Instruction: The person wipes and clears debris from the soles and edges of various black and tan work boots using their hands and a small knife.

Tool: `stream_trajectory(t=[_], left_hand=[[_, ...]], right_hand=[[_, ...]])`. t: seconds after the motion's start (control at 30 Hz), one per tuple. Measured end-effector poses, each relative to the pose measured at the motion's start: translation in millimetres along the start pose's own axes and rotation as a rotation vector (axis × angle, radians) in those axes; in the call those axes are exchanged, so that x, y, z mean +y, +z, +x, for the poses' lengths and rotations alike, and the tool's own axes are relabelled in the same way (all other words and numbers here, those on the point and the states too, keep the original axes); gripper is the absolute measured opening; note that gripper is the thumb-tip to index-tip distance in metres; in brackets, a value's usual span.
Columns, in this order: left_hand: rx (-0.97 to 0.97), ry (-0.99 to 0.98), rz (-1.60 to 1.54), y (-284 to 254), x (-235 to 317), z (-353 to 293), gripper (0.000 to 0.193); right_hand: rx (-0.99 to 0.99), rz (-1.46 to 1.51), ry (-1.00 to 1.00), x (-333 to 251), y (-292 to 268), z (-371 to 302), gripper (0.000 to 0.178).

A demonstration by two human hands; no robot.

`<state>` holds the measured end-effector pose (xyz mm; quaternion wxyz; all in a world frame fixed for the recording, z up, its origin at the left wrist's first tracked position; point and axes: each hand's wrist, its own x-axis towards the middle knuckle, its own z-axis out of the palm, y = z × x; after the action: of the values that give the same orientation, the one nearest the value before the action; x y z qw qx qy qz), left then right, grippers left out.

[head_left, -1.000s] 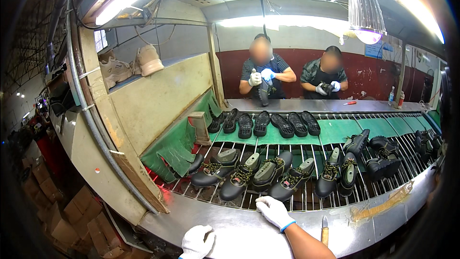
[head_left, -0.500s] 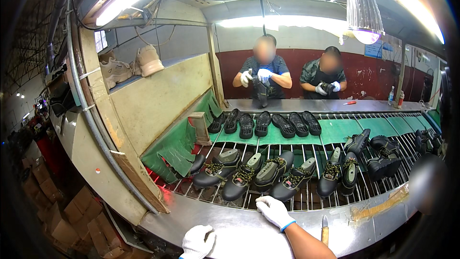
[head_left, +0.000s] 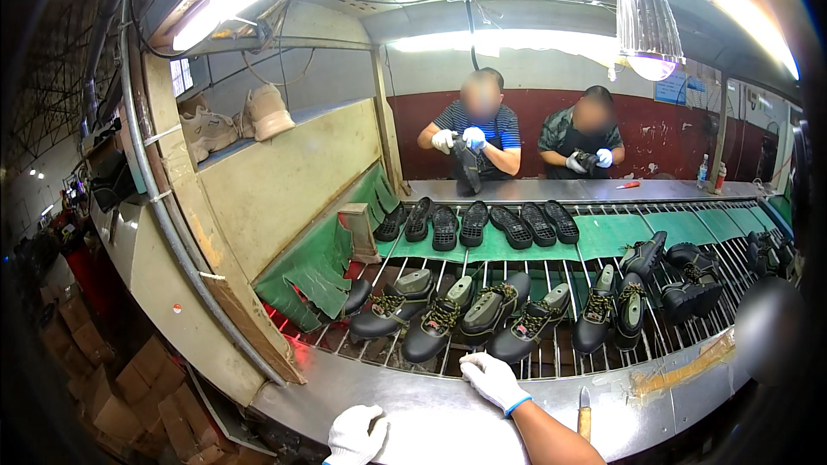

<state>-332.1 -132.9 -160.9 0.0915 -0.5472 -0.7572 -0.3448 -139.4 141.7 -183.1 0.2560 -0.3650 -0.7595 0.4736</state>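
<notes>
My left hand (head_left: 356,433), in a white knit glove, rests on the near edge of the metal ledge with its fingers loosely bent and the thumb apart; nothing shows in it. Farther forward, my right hand (head_left: 493,379), gloved in white with a blue cuff, lies on the ledge at the rack's edge. Its fingers reach forward, holding nothing visible, close below the toe of a black laced shoe (head_left: 527,327). Left of that one stand more black shoes, among them a laced shoe (head_left: 438,319) with a grey-green last inside.
A knife (head_left: 585,413) with a wooden handle lies right of my right forearm. Black soles (head_left: 473,222) line a green strip (head_left: 594,241) across the metal-rod rack. Two co-workers (head_left: 487,133) handle dark footwear opposite. A bulb lamp (head_left: 648,26) hangs at upper right.
Shoes and soles on the rack sit very slightly farther right. Across the rack, the striped-shirted co-worker has leaned the head and tilted the dark shoe. My hands stay in place.
</notes>
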Motion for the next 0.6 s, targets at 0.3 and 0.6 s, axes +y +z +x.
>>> stream_trajectory(t=[0.3,0.6], left_hand=[[-0.002,0.003,-0.004,-5.0,-1.6,2.5,0.026],[-0.155,0.053,-0.040,0.8,-7.6,29.5,0.041]], right_hand=[[0.010,-0.011,-0.005,-0.8,4.5,3.4,0.037],[0.014,-0.069,-0.021,-13.1,6.9,1.0,0.037]])
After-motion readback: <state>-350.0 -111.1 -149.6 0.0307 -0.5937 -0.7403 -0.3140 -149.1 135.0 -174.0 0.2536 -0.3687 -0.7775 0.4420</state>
